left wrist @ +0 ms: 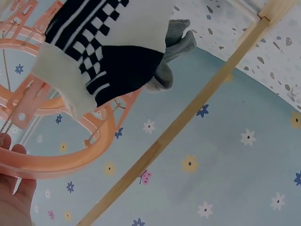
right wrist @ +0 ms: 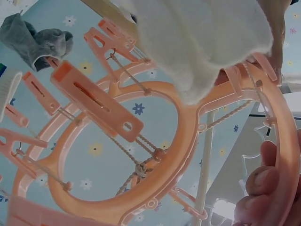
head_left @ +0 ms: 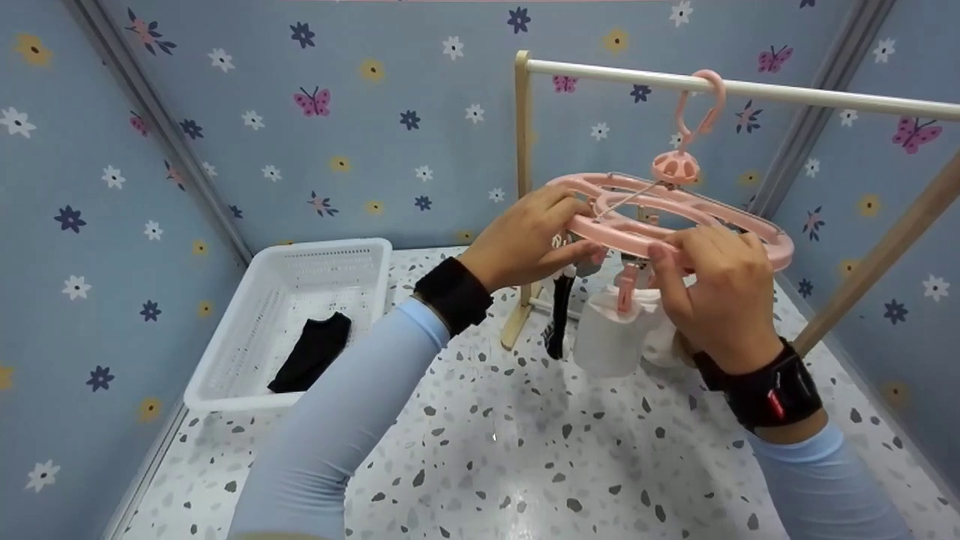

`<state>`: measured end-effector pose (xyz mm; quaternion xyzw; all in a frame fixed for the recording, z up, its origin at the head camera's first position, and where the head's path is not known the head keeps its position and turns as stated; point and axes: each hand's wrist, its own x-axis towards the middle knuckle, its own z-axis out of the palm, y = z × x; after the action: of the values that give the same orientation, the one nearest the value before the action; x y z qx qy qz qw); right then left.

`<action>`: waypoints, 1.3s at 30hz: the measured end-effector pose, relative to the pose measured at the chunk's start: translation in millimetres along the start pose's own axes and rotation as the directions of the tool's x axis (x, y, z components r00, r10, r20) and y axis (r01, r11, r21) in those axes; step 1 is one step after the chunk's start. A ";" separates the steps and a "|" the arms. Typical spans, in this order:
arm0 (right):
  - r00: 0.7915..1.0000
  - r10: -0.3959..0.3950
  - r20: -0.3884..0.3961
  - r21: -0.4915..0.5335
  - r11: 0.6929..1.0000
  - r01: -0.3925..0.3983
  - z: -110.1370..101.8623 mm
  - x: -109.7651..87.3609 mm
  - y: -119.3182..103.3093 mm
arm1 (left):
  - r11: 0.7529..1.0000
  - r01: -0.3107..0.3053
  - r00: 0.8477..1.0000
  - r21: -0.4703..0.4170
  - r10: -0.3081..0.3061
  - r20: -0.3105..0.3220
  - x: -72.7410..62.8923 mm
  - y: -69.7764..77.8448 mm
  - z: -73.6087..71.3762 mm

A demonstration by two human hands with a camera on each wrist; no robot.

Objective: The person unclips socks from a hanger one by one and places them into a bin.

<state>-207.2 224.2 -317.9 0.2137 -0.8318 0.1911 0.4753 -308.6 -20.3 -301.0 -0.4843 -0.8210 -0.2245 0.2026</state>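
Note:
A pink oval clip hanger [head_left: 619,238] hangs by its hook from a white rod. My left hand [head_left: 529,236] grips the hanger's left rim, fingers over the top and thumb beneath. On the near right rim, my right hand [head_left: 724,292] holds on with the thumb at the front edge; its fingers [right wrist: 258,181] curl round the ring in the right wrist view. Below hang a white sock [head_left: 607,341], a black-and-white checkered sock [left wrist: 124,68] and a grey sock [right wrist: 35,42]. Several pink clips [right wrist: 96,101] dangle from cords, some with nothing in them.
A white plastic basket [head_left: 217,330] stands on the speckled floor to the left, with a black sock [head_left: 313,352] inside. The rod [head_left: 600,73] rests on a wooden frame [head_left: 523,127]. Flower-patterned walls [head_left: 420,75] enclose the space.

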 end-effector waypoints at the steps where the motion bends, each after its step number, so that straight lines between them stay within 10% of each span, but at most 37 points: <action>1: 1.000 0.003 -0.004 0.012 1.000 -0.003 -0.2 -0.3 1.9 | 1.000 0.002 1.000 0.010 -0.002 0.007 -0.6 -1.3 0.4; 17: 0.992 0.037 -0.120 0.181 0.983 -0.015 -6.8 -5.5 11.4 | 0.998 -0.014 0.998 0.065 0.010 0.059 2.4 -0.4 -1.4; 27: 0.873 -0.029 -0.486 0.265 0.948 0.179 0.4 -19.4 -19.2 | 0.996 -0.015 0.998 0.083 0.010 0.061 2.1 -2.4 -0.6; 34: 0.979 0.026 -0.202 0.172 0.985 0.010 8.1 -40.7 -16.3 | 0.995 0.005 0.998 0.096 -0.011 0.064 1.8 -2.5 -1.4; 39: 0.991 0.130 0.034 0.147 0.980 -0.133 10.9 -38.9 -12.9 | 0.994 0.003 0.998 0.109 -0.010 0.062 1.0 -3.6 -2.7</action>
<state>-190.2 214.6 -355.5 0.1955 -0.8332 0.2813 0.4341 -311.9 -22.7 -298.8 -0.4766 -0.8395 -0.1648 0.2022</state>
